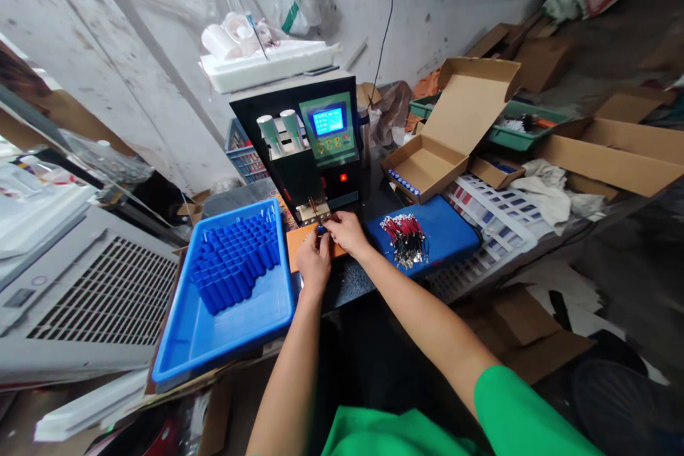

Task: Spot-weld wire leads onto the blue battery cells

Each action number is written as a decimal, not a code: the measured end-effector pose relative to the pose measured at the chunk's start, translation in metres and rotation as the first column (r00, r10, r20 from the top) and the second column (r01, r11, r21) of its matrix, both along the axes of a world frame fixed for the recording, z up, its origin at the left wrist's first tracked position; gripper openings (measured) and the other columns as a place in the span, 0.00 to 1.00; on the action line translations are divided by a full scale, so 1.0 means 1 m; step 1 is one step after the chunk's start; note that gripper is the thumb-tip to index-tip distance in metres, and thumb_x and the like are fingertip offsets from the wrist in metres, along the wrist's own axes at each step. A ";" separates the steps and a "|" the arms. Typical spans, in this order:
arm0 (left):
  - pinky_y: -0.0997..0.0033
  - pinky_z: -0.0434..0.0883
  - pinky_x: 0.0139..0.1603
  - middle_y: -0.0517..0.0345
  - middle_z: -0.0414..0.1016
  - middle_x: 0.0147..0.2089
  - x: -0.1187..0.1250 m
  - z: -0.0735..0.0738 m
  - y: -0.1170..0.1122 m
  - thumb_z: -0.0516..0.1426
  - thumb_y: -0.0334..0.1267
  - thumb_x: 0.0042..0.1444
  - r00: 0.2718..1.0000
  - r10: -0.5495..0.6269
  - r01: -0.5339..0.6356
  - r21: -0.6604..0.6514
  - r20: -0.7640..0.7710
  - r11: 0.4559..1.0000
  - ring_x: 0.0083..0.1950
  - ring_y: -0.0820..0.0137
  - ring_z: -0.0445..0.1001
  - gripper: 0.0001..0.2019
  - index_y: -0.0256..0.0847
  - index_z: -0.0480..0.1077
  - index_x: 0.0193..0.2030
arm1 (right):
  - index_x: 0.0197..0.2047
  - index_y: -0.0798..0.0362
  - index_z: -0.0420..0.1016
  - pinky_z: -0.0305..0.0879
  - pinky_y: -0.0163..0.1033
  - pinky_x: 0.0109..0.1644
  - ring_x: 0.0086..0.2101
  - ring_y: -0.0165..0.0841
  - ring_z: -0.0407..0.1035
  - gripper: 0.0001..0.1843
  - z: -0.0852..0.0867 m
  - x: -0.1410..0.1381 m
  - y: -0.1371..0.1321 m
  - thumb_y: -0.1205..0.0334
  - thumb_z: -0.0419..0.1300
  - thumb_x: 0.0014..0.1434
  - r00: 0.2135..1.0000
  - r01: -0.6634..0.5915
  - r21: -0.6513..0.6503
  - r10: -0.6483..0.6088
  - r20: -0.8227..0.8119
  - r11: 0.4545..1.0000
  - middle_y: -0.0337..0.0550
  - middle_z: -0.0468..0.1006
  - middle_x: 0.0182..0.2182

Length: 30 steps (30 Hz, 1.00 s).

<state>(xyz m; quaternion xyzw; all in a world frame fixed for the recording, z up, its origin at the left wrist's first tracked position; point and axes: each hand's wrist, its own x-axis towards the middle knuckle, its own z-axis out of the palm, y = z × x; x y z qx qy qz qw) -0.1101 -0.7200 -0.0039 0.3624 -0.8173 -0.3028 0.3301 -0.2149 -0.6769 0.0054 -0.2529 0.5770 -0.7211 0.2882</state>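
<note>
My left hand (313,258) and my right hand (346,231) meet on an orange pad (297,241), just under the electrode tips (314,210) of a black spot-welding machine (304,149). Both hands are closed in a pinch around a small blue cylindrical cell (320,229), which is mostly hidden by the fingers. Left of the hands, a blue tray (235,313) holds several upright blue cells (232,263). To the right, a bundle of red and black wire leads (405,239) lies on a blue mat (454,235).
An open cardboard box (427,167) with a row of cells stands behind the mat. White plastic grids (499,217) and a cloth (545,192) lie at the right. A grey grilled unit (90,292) sits at the far left. More cardboard boxes (614,149) crowd the back right.
</note>
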 end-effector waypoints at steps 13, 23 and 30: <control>0.72 0.62 0.33 0.56 0.78 0.35 0.000 0.001 -0.001 0.54 0.46 0.61 0.999 -0.036 0.036 0.054 0.011 0.998 0.33 0.69 0.73 0.15 0.44 0.75 0.49 | 0.27 0.52 0.71 0.59 0.31 0.24 0.21 0.28 0.65 0.15 0.000 -0.002 0.004 0.50 0.65 0.55 0.996 0.025 0.065 -0.019 -0.086 0.998 0.35 0.70 0.19; 0.72 0.63 0.34 0.57 0.77 0.33 -0.001 -0.005 0.001 0.56 0.45 0.60 0.999 -0.013 0.014 -0.030 0.042 0.999 0.33 0.70 0.73 0.12 0.42 0.75 0.45 | 0.38 0.53 0.80 0.67 0.36 0.44 0.39 0.36 0.75 0.11 0.024 0.013 0.040 0.55 0.60 0.64 0.784 0.194 0.266 0.014 -0.621 0.944 0.46 0.83 0.36; 0.68 0.67 0.40 0.54 0.80 0.40 0.004 -0.013 -0.003 0.58 0.49 0.61 0.998 -0.059 0.064 -0.301 0.024 0.951 0.38 0.66 0.77 0.19 0.41 0.72 0.54 | 0.34 0.52 0.80 0.63 0.33 0.37 0.32 0.34 0.74 0.15 0.027 -0.011 0.049 0.53 0.57 0.65 0.730 0.270 0.285 -0.002 -0.684 0.920 0.43 0.81 0.29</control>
